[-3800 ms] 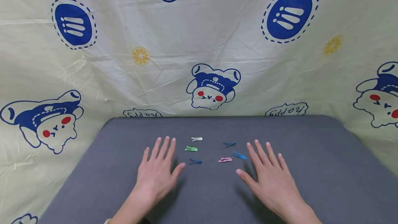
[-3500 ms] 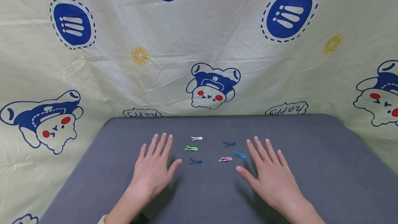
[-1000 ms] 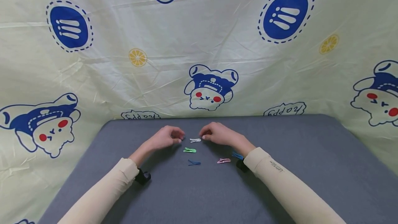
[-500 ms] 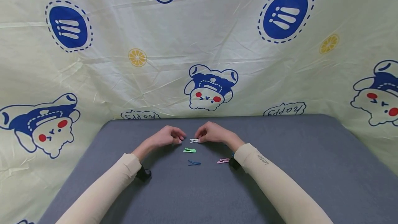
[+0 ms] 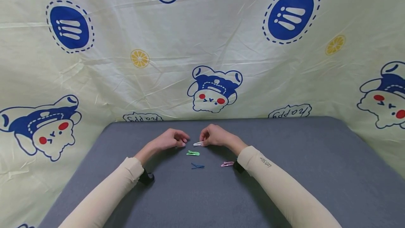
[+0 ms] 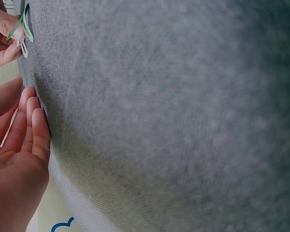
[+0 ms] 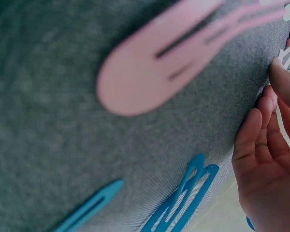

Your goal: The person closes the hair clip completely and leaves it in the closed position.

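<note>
My right grip [image 5: 218,136] pinches the right end of the white clip [image 5: 197,144], which sits toward the far edge of the desk [image 5: 202,203], about midway between its side edges. My left grip [image 5: 167,140] is loosely bent, holding nothing, just left of the clip. I take this step to be securing that clip; the next move seems to call for my left fingers to meet its free end without brushing the green clip [image 5: 193,153] lying just nearer the front edge.
</note>
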Available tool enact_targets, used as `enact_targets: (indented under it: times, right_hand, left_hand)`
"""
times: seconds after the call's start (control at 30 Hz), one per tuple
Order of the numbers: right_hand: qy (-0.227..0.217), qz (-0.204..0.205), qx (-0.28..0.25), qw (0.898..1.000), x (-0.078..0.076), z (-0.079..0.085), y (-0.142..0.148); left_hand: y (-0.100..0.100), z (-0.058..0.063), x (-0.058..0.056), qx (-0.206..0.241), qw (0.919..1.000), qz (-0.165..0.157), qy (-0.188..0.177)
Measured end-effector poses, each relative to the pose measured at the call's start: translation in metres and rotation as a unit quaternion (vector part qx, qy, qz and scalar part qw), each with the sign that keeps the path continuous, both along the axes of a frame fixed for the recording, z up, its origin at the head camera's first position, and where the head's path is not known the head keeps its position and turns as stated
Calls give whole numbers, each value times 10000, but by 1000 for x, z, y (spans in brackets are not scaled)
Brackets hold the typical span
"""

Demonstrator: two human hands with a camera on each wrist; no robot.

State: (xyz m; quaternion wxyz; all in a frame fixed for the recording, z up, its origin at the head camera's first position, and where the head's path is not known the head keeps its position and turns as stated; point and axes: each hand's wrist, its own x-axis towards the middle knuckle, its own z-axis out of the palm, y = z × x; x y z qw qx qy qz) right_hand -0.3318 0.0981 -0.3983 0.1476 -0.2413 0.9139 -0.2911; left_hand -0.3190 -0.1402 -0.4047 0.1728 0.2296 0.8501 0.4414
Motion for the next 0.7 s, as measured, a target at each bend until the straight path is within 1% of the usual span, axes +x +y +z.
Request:
enact_targets:
  times: [0.27, 0.5, 0.7]
  right_hand:
    - [88, -204, -46, 9997, 4, 0, -2]
    - [228, -119, -39, 9997, 7, 0, 0]
    - [211, -128, -224, 9994, 7, 1, 3]
  left_hand:
    - [0, 0, 2, -76, 9999, 127, 18]
    - [-1, 0, 7, -79, 9997, 201, 75]
    - [0, 3, 12, 10, 9994, 290, 213]
